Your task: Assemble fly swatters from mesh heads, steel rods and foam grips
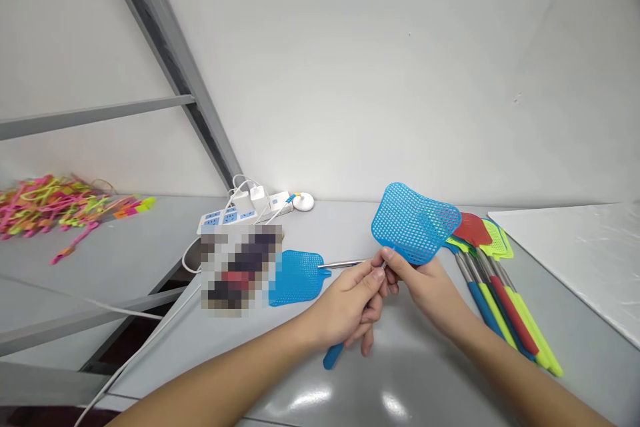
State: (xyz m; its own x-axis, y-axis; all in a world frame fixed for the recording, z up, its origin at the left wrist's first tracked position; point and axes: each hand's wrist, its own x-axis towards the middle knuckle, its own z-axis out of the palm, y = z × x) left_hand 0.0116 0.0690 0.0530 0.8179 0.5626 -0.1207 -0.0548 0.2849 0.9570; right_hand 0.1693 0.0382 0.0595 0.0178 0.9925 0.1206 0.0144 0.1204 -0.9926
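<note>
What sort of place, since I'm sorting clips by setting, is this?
Probably a workroom or stockroom, given the fly swatters laid together on the grey table, the power strip and the heap of small bright items.

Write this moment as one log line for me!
left grip: holds blue swatter | right grip: holds same swatter near head | second blue swatter: on table, left | mixed-colour swatters: piled right

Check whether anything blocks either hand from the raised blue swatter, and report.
Nothing visible does: the left hand and right hand meet at the neck of the raised blue swatter. A metal rod runs toward them from the left, its end hidden, but neither hand is kept from the swatter.
</note>
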